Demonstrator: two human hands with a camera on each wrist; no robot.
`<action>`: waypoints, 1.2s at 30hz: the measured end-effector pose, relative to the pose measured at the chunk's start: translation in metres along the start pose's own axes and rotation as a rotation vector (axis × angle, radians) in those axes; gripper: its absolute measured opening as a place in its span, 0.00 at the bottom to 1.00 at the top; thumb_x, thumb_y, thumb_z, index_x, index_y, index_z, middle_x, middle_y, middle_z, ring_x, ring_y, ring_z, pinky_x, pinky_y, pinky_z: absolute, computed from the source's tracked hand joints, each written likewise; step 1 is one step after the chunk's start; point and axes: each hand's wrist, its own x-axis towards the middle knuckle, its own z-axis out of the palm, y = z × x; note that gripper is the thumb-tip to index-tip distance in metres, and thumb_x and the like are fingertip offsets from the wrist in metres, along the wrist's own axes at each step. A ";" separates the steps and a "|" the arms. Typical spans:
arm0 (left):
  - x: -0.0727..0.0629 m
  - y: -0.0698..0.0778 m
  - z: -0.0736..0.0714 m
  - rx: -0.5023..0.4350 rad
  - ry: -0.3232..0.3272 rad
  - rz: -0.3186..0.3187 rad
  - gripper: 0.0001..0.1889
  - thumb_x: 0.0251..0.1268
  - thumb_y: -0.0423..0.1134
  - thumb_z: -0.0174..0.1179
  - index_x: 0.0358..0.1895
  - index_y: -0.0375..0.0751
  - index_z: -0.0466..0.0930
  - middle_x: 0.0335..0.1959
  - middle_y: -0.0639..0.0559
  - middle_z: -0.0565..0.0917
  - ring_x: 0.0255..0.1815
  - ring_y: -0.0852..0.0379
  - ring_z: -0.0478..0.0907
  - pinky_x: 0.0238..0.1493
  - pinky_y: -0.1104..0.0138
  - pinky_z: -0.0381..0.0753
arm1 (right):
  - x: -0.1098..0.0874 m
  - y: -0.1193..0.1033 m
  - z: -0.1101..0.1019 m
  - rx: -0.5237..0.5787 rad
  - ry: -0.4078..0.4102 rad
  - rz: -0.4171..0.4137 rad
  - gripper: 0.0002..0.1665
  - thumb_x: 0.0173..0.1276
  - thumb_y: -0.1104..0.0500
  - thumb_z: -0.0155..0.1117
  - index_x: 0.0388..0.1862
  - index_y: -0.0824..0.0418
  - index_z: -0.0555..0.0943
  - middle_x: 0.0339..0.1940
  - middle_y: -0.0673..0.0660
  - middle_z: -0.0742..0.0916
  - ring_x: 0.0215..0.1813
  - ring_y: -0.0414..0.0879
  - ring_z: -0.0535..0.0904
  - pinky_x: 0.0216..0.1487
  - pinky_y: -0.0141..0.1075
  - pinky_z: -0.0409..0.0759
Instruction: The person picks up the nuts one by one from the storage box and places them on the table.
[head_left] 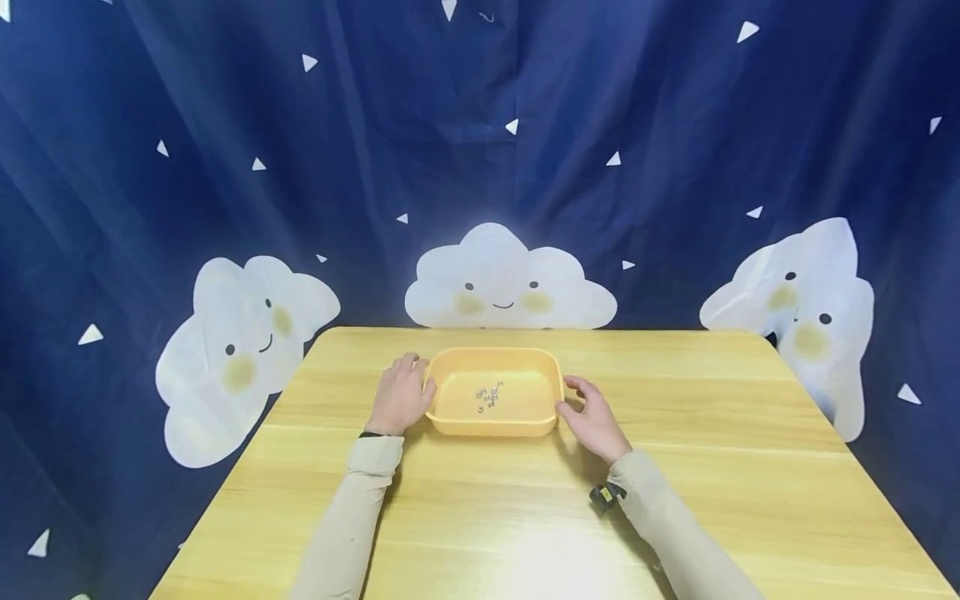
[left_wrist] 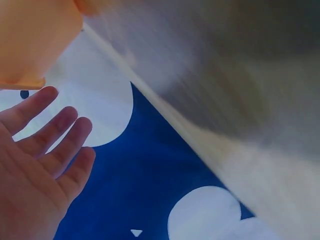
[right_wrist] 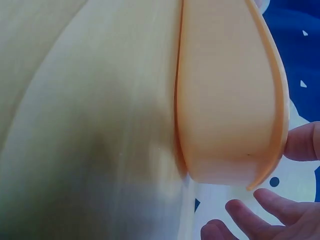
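A shallow yellow-orange plastic tray [head_left: 528,404] rests on the table, with several tiny shiny silvery pieces [head_left: 489,397] scattered on its bottom; their kind is too small to tell. At the tray's left end is my left hand [head_left: 400,398], its thumb at the rim. In the left wrist view its fingers [left_wrist: 60,125] are spread and relaxed beside the tray's corner. My right hand [head_left: 596,423] is at the opposite end. The right wrist view shows its thumb touching the rim, while the other fingers [right_wrist: 280,207] extend loosely beside the tray wall.
The wood-grain table [head_left: 697,400] reaches back to a dark blue curtain [head_left: 480,167] printed with clouds and white triangles. A small black device [head_left: 604,497] is on the right wrist. Bright glare lies on the table's front part.
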 end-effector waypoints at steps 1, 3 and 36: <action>-0.002 -0.001 0.001 0.000 0.000 -0.003 0.21 0.75 0.42 0.53 0.62 0.32 0.79 0.63 0.33 0.78 0.62 0.34 0.77 0.61 0.42 0.76 | -0.001 0.000 0.000 0.004 -0.007 0.003 0.34 0.77 0.58 0.57 0.77 0.68 0.64 0.78 0.69 0.69 0.80 0.67 0.61 0.79 0.58 0.63; -0.005 -0.003 0.002 -0.006 -0.006 -0.017 0.21 0.75 0.42 0.53 0.62 0.32 0.79 0.64 0.33 0.78 0.63 0.34 0.76 0.62 0.42 0.75 | -0.002 0.001 0.000 0.016 -0.018 0.006 0.34 0.79 0.56 0.56 0.78 0.68 0.63 0.79 0.69 0.68 0.80 0.68 0.61 0.79 0.57 0.65; 0.005 -0.012 0.002 -0.002 -0.103 -0.035 0.13 0.72 0.47 0.47 0.34 0.45 0.74 0.36 0.48 0.71 0.41 0.45 0.64 0.44 0.56 0.59 | 0.015 -0.023 -0.015 -0.020 0.030 -0.120 0.29 0.81 0.51 0.56 0.73 0.66 0.71 0.75 0.67 0.74 0.78 0.66 0.66 0.76 0.59 0.66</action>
